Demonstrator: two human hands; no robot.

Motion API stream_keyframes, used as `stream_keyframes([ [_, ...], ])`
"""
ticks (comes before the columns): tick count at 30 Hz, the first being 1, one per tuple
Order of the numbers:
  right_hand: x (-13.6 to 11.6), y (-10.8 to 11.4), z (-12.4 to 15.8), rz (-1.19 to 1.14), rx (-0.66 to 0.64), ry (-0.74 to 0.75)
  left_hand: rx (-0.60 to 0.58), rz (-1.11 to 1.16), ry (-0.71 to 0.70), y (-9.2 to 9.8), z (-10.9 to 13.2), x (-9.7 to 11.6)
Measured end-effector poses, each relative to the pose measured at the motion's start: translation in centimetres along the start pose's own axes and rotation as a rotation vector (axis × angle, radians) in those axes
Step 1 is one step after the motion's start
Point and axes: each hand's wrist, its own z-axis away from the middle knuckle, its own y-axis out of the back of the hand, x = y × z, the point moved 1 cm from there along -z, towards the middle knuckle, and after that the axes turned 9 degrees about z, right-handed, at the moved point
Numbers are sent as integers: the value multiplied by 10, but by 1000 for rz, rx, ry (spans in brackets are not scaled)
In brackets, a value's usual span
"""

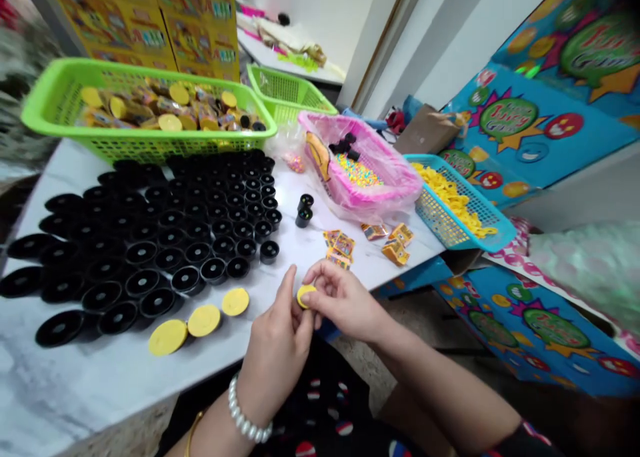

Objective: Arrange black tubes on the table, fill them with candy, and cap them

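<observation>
The person's two hands are close together near the front edge of a white marble table [95,390]. They both hold a small yellow disc [305,295]. The right hand [345,301] pinches it with the thumb and fingertips. The left hand [277,357], which wears a pearl bracelet [247,415], presses its thumb and fingers against the other side of the disc.

Just left of the hands, three bigger yellow discs [204,320] lie flat in a row. Behind them, many small black tubs [186,279] stand close together in rows and fill the left part of the table. Two more black tubs [303,211] stand stacked up, a bit above the hands. To the upper right of the hands lie small yellow snack packets [341,249].

Farther back are a green basket of wrapped treats [150,107], a pink tray with colored candy [360,170], and a blue basket of yellow pieces [460,207].
</observation>
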Motion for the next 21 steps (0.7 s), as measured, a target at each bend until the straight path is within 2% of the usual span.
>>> stream_keyframes([
  [5, 1, -14, -17, 45, 102, 98, 76, 73, -49, 2, 13, -3],
  [10, 5, -6, -17, 12, -15, 60, 52, 54, 37, 4, 12, -1],
  [12, 5, -3, -10, 121, 26, 148, 31, 53, 81, 5, 9, 1],
  [16, 0, -2, 0, 506, 168, 405, 16, 17, 125, 7, 2, 5],
  [21, 4, 0, 1, 552, 150, 397, -10, 55, 162, 7, -1, 6],
])
